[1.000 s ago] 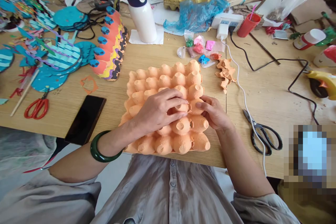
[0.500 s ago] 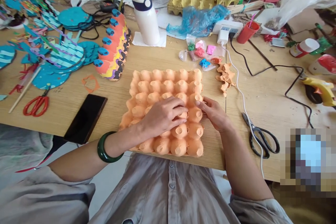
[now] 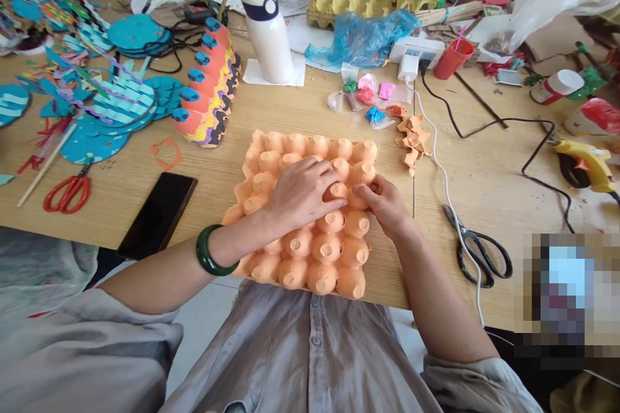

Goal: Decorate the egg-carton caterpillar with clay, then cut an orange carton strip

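Observation:
An orange egg tray (image 3: 325, 276) lies bumps-up at the table's front edge, slightly turned. My left hand (image 3: 303, 192) lies across its middle, fingers curled over the bumps and gripping them. On the tray's right side, my right hand (image 3: 389, 206) pinches the edge by an outer bump, thumb on top and the other fingers partly hidden. Torn orange tray scraps (image 3: 413, 139) lie beyond the right hand. A dark green bangle (image 3: 213, 250) circles my left wrist.
Black-handled scissors (image 3: 478, 248) and a white cable (image 3: 448, 187) lie to the right, near a yellow glue gun (image 3: 588, 164). Left are a phone (image 3: 157, 214), red scissors (image 3: 68, 193) and a painted egg-carton caterpillar (image 3: 206, 93). A white bottle (image 3: 268, 39) stands behind.
The egg tray has turned a little, its near right corner swinging left and its far edge shifting right. Both hands have moved slightly away from me along it, still holding on.

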`<state>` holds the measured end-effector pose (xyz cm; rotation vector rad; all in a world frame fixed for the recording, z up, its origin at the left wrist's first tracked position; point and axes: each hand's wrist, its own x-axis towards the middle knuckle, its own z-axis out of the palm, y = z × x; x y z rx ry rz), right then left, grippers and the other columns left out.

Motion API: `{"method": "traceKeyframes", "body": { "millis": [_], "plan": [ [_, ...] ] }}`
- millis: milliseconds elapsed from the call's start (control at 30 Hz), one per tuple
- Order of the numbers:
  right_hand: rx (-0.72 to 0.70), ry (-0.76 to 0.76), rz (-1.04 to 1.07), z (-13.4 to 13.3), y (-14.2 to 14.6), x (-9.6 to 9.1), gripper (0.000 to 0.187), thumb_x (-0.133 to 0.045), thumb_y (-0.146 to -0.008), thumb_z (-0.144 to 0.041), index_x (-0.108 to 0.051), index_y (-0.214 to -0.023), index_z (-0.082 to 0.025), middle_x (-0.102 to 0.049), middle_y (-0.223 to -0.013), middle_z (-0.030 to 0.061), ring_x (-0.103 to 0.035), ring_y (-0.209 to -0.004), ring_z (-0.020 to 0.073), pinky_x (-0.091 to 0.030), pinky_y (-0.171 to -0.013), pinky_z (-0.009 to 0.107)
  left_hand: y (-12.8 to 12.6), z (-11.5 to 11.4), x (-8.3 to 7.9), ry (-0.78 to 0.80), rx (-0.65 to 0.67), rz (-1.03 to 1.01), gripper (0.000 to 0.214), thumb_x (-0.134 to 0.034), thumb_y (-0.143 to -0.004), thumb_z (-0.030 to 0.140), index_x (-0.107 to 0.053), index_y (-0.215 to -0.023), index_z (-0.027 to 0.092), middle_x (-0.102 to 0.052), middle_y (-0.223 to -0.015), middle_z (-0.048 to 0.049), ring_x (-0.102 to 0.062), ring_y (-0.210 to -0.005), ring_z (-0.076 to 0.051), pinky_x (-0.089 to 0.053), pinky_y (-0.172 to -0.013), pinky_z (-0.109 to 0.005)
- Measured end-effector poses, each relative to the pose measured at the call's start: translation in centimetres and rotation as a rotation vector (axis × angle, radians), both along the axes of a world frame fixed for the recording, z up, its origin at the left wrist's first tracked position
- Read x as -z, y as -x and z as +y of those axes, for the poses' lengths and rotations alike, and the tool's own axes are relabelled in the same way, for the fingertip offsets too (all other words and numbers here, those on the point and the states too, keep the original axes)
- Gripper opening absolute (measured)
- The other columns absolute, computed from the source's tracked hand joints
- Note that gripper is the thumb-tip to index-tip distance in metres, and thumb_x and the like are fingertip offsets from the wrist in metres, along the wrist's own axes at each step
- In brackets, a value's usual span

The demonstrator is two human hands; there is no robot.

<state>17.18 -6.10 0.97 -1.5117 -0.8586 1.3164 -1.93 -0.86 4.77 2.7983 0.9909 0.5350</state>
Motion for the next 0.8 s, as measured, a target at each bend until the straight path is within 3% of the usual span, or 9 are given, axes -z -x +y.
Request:
{"method": "traceKeyframes", "body": {
  "millis": [200,467,800],
  "plan": [
    [-0.004,-0.007,-0.052,0.0,-0.1,0.8,0.042,-0.084,-0.062,-0.041,-0.063,-0.091,-0.02,-0.067,-0.087,0.0014,-0.058,-0.079,0.017,-0.047,-0.067,0.03,-0.8,0.1,0.6,0.01,0.042,0.09,0.02,-0.074,-0.09,0.035,-0.069,-0.093,0.016,-0.068,-0.094,-0.0051,-0.065,-0.086,-0.023,-0.052,-0.072,-0.035],
    [-0.009,-0.017,0.164,-0.2,-0.2,-0.9,0.035,-0.083,-0.061,-0.03,-0.065,-0.09,-0.021,-0.068,-0.09,0.001,-0.06,-0.082,0.0172,-0.048,-0.068,0.029,-0.1,0.5,-0.3,0.157,0.121,-0.129,0.015,-0.071,-0.092,0.031,-0.067,-0.093,0.017,-0.068,-0.099,-0.0055,-0.066,-0.093,-0.021,-0.055,-0.084,-0.035],
    [-0.102,-0.087,0.308,-0.4,-0.8,-1.7,0.039,-0.087,-0.063,-0.031,-0.069,-0.097,-0.023,-0.074,-0.106,0.0044,-0.067,-0.102,0.0233,-0.056,-0.078,0.031,0.7,0.0,-1.6,0.128,0.109,-0.254,0.014,-0.072,-0.092,0.032,-0.071,-0.093,0.018,-0.072,-0.1,-0.0042,-0.069,-0.094,-0.019,-0.056,-0.084,-0.033]
  ]
}}
